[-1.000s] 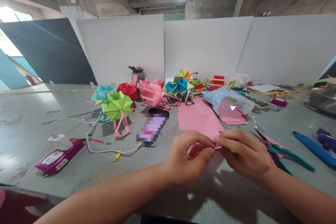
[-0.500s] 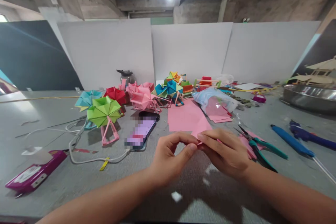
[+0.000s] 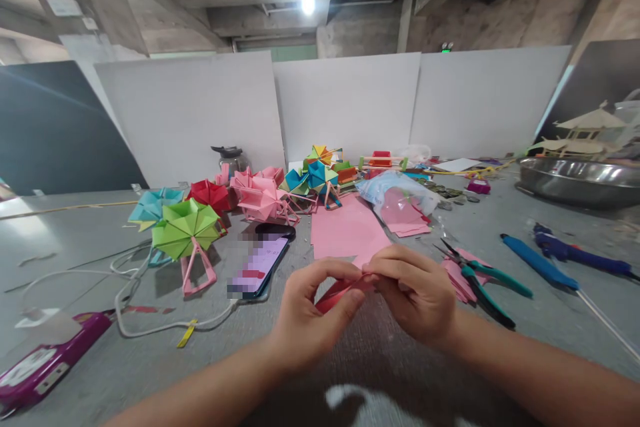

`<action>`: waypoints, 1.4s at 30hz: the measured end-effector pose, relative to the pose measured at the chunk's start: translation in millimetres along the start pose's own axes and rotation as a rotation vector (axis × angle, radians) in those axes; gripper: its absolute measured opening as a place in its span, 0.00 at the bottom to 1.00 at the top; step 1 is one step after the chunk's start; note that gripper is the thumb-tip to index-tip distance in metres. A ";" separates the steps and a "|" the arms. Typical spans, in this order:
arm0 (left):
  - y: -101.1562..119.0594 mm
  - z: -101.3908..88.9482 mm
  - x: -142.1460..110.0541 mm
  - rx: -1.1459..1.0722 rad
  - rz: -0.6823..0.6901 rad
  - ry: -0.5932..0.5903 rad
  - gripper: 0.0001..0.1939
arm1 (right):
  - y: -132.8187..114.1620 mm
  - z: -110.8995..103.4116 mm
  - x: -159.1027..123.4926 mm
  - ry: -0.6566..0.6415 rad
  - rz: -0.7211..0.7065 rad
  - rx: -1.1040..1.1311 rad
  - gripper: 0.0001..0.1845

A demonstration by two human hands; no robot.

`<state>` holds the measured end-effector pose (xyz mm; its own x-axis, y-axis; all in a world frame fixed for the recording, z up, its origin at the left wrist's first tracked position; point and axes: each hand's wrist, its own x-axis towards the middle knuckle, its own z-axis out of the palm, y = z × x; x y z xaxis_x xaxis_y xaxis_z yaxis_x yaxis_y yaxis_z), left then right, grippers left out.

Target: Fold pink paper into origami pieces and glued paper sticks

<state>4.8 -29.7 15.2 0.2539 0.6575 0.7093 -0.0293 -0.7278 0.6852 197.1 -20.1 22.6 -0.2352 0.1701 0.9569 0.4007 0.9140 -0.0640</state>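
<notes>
Between my two hands is a folded piece of pink paper (image 3: 336, 293), held just above the grey table. My left hand (image 3: 317, 310) pinches it between thumb and fingers, and its inner face shows within the curl of that hand. At its right end the fingertips of my right hand (image 3: 417, 290) are closed on it, touching the left fingertips. Most of the paper is hidden by the fingers. Flat pink sheets (image 3: 345, 227) lie right behind my hands. To the right, pliers with teal handles (image 3: 483, 273) rest on more pink paper pieces (image 3: 457, 280).
Folded paper wheels, one of them green (image 3: 187, 227) and one pink (image 3: 260, 193), stand at the back left. A phone (image 3: 263, 267) on a white cable lies left of my hands, near a purple power strip (image 3: 55, 360). A plastic bag (image 3: 395, 197), glue gun (image 3: 575, 247) and metal basin (image 3: 580, 183) are rightward.
The view has swung to the right, bringing the basin into sight. My fingers have shifted on the pink paper, and more of its inside now shows in my left hand.
</notes>
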 end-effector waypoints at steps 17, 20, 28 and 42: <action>-7.6 -26.7 18.3 0.382 0.292 0.226 0.04 | 2.2 -6.4 4.1 0.241 0.106 -0.022 0.09; -8.4 -28.5 17.1 0.394 0.319 0.263 0.05 | -0.2 -6.6 3.2 0.247 0.069 -0.023 0.10; -12.0 -26.8 17.9 0.345 0.431 0.252 0.06 | -5.7 -6.7 -4.7 0.281 0.026 -0.014 0.13; -15.1 -27.9 18.4 0.340 0.430 0.232 0.05 | -2.2 -7.3 -2.4 0.317 0.010 0.023 0.14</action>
<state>-17.1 -1.2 22.6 0.0684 0.2873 0.9554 0.2385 -0.9346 0.2639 203.2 -25.2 22.6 0.0581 0.0589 0.9966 0.3805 0.9216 -0.0766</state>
